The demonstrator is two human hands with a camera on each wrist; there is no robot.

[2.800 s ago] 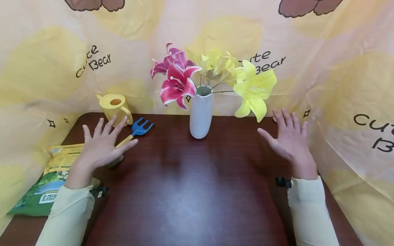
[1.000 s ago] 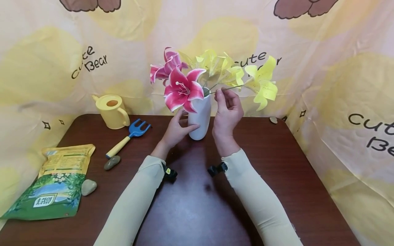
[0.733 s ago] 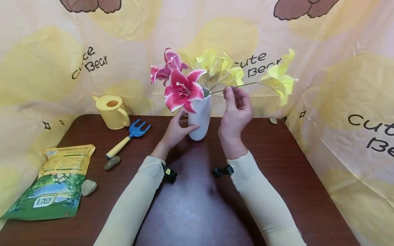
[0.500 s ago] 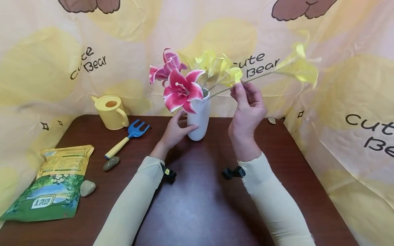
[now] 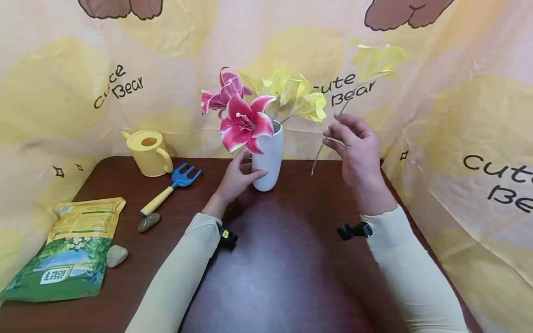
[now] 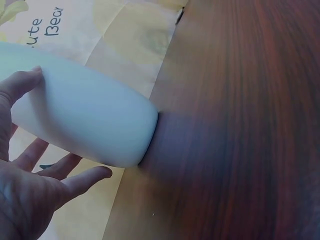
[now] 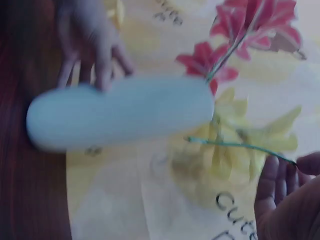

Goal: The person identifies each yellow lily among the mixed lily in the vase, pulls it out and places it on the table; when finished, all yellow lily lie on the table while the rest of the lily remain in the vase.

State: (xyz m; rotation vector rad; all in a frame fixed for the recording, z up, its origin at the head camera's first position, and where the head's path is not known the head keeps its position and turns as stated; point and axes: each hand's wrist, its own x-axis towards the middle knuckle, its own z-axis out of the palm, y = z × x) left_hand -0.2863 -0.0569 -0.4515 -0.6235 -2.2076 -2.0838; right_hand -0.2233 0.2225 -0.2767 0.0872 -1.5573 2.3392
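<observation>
A white vase (image 5: 267, 162) stands upright near the back of the table, holding pink lilies (image 5: 245, 122) on its left side and yellow lilies (image 5: 310, 106) on its right. My left hand (image 5: 235, 178) holds the vase from the left, its thumb (image 6: 22, 82) across the front and its fingers along the side. To the right of the vase, in the air, my right hand (image 5: 361, 148) pinches the green stem of a single yellow lily (image 5: 379, 62). The bloom points up and right. The bare stem end (image 7: 192, 140) hangs free, outside the vase mouth.
At the left are a yellow watering can (image 5: 147, 152), a blue-headed hand fork (image 5: 183, 175), a dark stone (image 5: 149, 222), a paler stone (image 5: 117, 255) and a yellow-green bag (image 5: 71, 249). A printed cloth (image 5: 187, 60) encloses the table (image 5: 258, 277) at the back and sides.
Both hands came in from the table's sides, the left to the vase, the right to a yellow lily's stem. The right hand has since drawn that lily out, up and rightward.
</observation>
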